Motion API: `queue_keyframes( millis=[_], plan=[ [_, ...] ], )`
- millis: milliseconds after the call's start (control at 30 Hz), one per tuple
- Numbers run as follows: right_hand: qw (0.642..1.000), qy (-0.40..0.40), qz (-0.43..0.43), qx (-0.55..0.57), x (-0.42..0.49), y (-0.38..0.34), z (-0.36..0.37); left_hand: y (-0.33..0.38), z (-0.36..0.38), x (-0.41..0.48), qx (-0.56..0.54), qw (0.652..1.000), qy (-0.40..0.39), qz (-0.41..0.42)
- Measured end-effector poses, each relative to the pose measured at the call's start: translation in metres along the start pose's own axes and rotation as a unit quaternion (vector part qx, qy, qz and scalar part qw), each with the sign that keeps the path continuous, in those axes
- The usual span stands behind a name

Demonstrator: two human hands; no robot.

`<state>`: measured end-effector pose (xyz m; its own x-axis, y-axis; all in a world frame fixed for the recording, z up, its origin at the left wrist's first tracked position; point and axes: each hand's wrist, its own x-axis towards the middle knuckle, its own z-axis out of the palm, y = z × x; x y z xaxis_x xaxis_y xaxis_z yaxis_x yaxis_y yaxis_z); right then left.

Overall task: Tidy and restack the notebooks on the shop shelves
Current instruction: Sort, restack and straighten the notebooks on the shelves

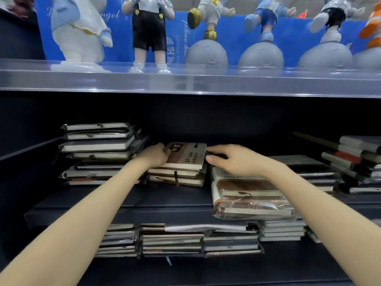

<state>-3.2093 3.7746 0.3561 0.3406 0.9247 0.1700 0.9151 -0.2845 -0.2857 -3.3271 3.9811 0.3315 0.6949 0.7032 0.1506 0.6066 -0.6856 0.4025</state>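
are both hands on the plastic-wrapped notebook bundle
No, the left hand and right hand flank the top brown notebook beside the wrapped bundle.

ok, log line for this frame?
left hand: grips top notebook | right hand: open, at its right edge | place: middle shelf, brown stack

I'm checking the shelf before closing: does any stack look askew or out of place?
Yes. The wrapped brown bundle juts past the front edge of the middle shelf, tilted. The far-right stack is fanned and slanting. The left hand grips the top brown notebook; that pile sits fairly square.
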Motion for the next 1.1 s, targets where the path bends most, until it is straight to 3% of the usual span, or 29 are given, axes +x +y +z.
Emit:
queue_keyframes(
  millis=[200,367,500,667,833,967,1100],
  plan=[
    [0.995,-0.082,0.03,-0.042,0.052,0.0,0.026,-0.004,0.012,0.022,-0.114,0.989,-0.043,-0.078],
    [0.998,-0.052,0.023,0.012,0.052,0.011,0.036,-0.005,0.014,0.03,-0.207,0.972,-0.036,-0.101],
    [0.997,-0.04,0.023,0.057,0.055,0.018,0.039,-0.002,0.01,0.032,-0.31,0.939,-0.063,-0.137],
    [0.996,-0.04,0.017,0.082,0.056,0.021,0.04,0.003,0.005,0.022,-0.352,0.915,-0.113,-0.159],
    [0.994,-0.043,0.012,0.096,0.054,0.021,0.037,0.007,0.002,0.011,-0.418,0.888,-0.101,-0.166],
    [0.984,-0.042,-0.001,0.174,0.05,0.019,0.035,0.011,-0.007,0.002,-0.5,0.849,-0.08,-0.152],
    [0.979,-0.039,-0.008,0.2,0.045,0.018,0.033,0.013,-0.011,-0.007,-0.508,0.847,-0.061,-0.141]
  ],
)
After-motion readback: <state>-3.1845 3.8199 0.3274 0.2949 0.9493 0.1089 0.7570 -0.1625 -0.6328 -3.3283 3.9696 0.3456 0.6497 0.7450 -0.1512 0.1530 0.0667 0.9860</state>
